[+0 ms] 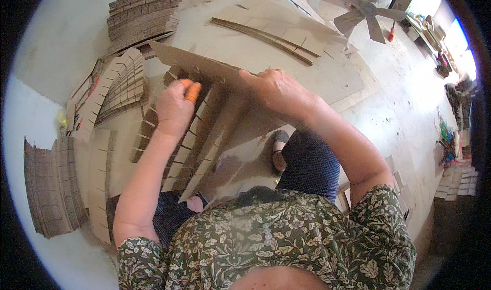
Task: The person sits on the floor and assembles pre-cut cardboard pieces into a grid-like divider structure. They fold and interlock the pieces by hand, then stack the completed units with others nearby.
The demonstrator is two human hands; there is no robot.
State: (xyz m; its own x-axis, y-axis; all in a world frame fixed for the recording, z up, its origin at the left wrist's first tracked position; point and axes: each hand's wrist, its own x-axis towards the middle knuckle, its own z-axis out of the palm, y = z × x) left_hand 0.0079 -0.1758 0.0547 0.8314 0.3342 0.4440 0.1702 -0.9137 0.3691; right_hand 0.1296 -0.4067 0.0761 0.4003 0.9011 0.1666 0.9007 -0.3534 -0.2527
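Observation:
A brown cardboard sheet (204,63) stands tilted in front of me, its top edge slanting down to the right. Gripping that edge is my right hand (276,89), fingers folded over the board. Beside the sheet's left part, my left hand (175,105) is closed, with orange coverings (193,92) on its fingers. Whatever its fingertips pinch is hidden by the hand. Below and between my hands, several long slotted cardboard strips (207,149) run toward me, with short cross pieces sticking out. Motion blurs part of them.
Stacked slotted cardboard (144,16) lies at the far left, with an assembled divider grid (123,88) nearer. Another stack (53,185) stands at the left edge. Narrow strips (263,38) lie beyond the sheet. A fan (366,8) stands far right. My shoe (279,141) is below.

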